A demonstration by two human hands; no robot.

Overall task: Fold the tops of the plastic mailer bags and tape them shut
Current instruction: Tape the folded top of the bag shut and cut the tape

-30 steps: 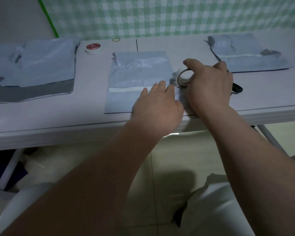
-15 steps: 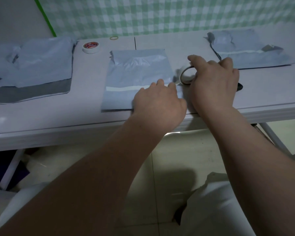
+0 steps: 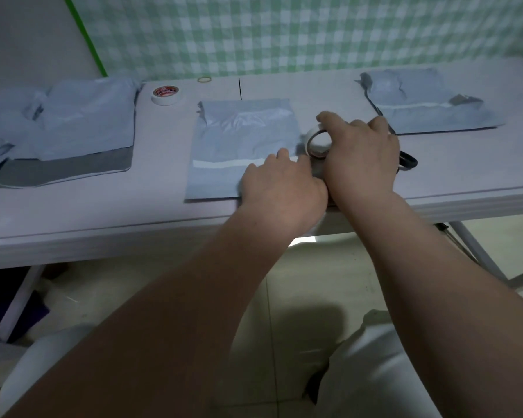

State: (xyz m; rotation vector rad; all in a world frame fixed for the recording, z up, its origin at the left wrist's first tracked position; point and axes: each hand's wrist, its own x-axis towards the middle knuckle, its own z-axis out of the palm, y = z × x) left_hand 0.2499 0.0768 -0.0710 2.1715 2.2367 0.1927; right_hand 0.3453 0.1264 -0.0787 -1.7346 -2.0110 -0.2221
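**Operator:** Where is the bag?

**Spotter:** The bag (image 3: 242,137) lies flat on the table (image 3: 103,212), straight in front of you, with its near edge close to the table's front edge. A white strip (image 3: 221,163) runs across it on the half nearer you. The far end is wrinkled and shiny.

**Operator:** And my hands?

**Spotter:** Your left hand (image 3: 281,188) rests on the bag's near right corner. Its fingers are stretched out flat on the plastic, up by the right end of the white strip, and it holds nothing. Your right hand (image 3: 363,158) is just beside it and grips a tape roll (image 3: 310,139), with your thumb over the top of the ring and the other fingers curled round its far side. The roll stands on edge at the bag's right edge.

**Operator:** Anything by that hand?

**Spotter:** The black handle of the scissors (image 3: 408,161) sticks out past it on the right. I cannot tell whether your fingers touch it.

**Operator:** And the rest of the table?

**Spotter:** The other bag (image 3: 426,110) lies further right, towards the back. A pile of bags (image 3: 85,122) sits on the left, with a grey layer showing at its near side. Between that pile and your bag, a second roll (image 3: 166,95) lies flat with its red label up. A rubber band (image 3: 204,79) lies near the back edge, in front of a green checked cloth (image 3: 284,31).
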